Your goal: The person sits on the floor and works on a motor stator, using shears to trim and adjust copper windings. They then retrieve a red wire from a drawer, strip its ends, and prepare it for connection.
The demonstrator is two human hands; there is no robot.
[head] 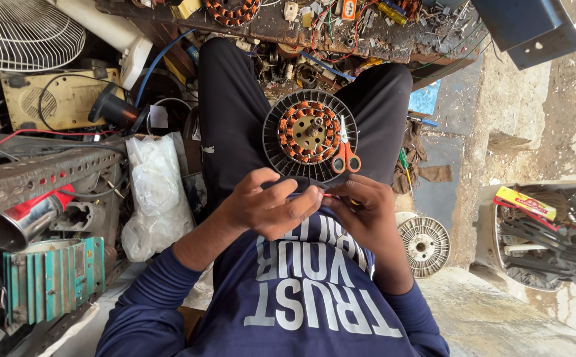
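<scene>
- Bench [281, 30] runs across the top of the view, littered with wires and small parts; a second copper winding [234, 9] lies at its near edge.
- Fan guard [20, 30] sits top left, white and wire-built, well apart from our hands.
- Plastic bag [159, 192] lies beside our left thigh, crumpled and whitish.
- Green finned housing [53, 277] stands at lower left, beside a perforated metal rail [37, 173].
- Stator [309, 134] rests on our lap between the knees: a round dark ribbed shell, copper coils in a ring, shaft hub at the centre. It lies just ahead of both hands, face up.
- Scissors [345, 149] lie on the stator's right part, orange handles toward us, blades pointing away. The right hand is nearer to them.
- Left hand [271, 205] is curled, fingers closed in a pinch on the wire, knuckles up, forearm coming in from lower left.
- Right hand [367, 215] is likewise curled, fingertips meeting the left hand's at the wire; we judge it pinched too, though the grip is partly hidden.
- Wire [311, 195] is thin, bluish with a red stretch, long axis running left to right between the two pinches, just near of the stator's rim. We cannot tell whether it leads into the coils.
</scene>
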